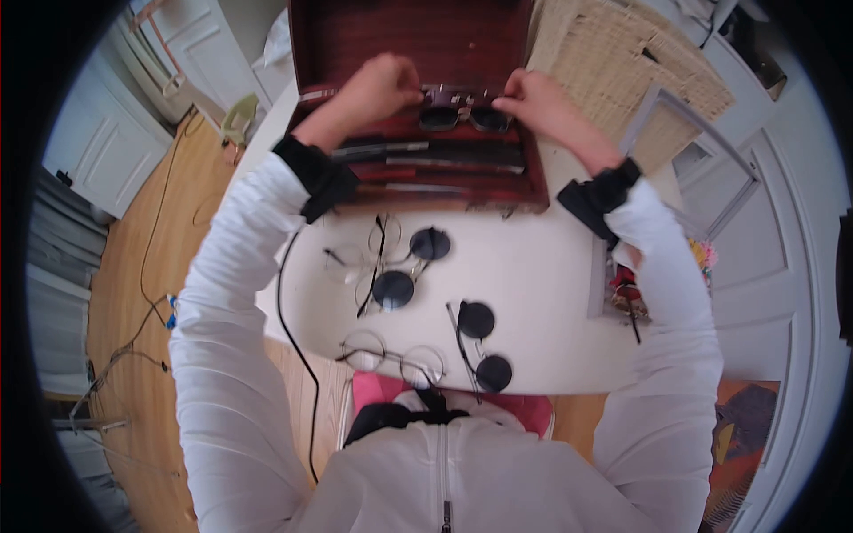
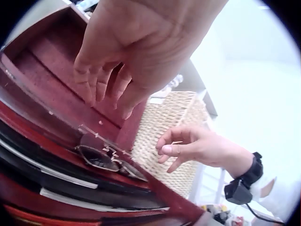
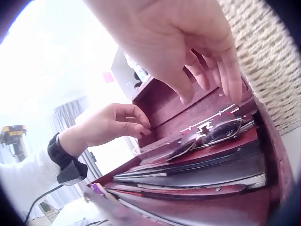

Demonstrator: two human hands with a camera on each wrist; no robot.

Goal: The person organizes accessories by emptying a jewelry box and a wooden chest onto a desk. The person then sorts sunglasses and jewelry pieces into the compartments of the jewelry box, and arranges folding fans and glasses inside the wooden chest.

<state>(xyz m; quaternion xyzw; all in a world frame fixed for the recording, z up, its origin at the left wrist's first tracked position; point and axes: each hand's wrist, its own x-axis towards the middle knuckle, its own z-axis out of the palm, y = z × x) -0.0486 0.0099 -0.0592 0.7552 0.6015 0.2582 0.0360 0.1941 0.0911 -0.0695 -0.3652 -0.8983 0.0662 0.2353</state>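
A dark red wooden case [image 1: 409, 40] stands with its lid up at the back of the table. Inside it lies a pair of dark sunglasses [image 1: 438, 119] with thin metal rims, near the lid side. My left hand [image 1: 378, 89] hovers over the left part of the case, its fingers loosely bent and holding nothing. On the other side, my right hand [image 1: 538, 99] hangs above the right end of the sunglasses. The right wrist view shows those fingers [image 3: 230, 75] spread a little and apart from the dark lens [image 3: 223, 132].
Black and white flat items [image 1: 444, 158] lie in rows in the case. In front on the white table [image 1: 551, 293] are several glasses, including round-lensed sunglasses [image 1: 476, 320] and clear eyeglasses [image 1: 364, 351]. A woven basket [image 1: 613, 62] stands behind, right; a black cable [image 1: 311, 373] crosses the left edge.
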